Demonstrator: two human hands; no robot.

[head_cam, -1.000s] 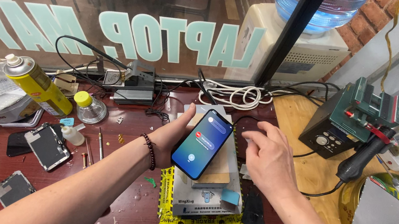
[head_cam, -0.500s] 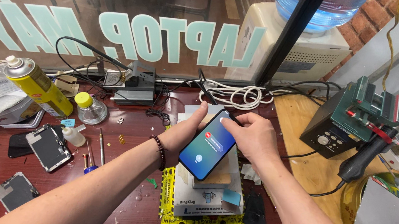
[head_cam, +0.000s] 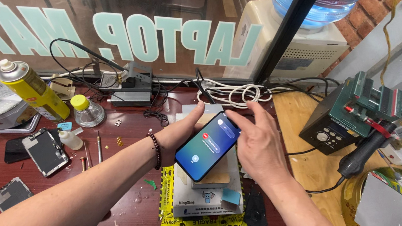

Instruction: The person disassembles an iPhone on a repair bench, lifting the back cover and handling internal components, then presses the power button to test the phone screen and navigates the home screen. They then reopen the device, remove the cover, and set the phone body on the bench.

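Note:
My left hand [head_cam: 181, 132] grips a black smartphone [head_cam: 206, 145] by its left edge, holding it tilted above a white box-shaped heating pad [head_cam: 205, 199]. The phone's screen is lit blue with a red round button near the top. My right hand [head_cam: 258, 146] rests against the phone's right edge, fingers spread, the index fingertip at the phone's top corner. A dark bead bracelet [head_cam: 155, 148] sits on my left wrist.
A yellow spray can [head_cam: 32, 89], a small yellow-capped bottle [head_cam: 85, 111] and several dismantled phone screens [head_cam: 45, 151] lie at the left. A green hot-air station [head_cam: 349, 117] with its black handle stands right, on a wooden board. White cables [head_cam: 233, 94] coil behind the phone.
My right hand moved left from hovering over the desk to the phone's right edge. My left hand lifted the phone slightly and turned it more upright.

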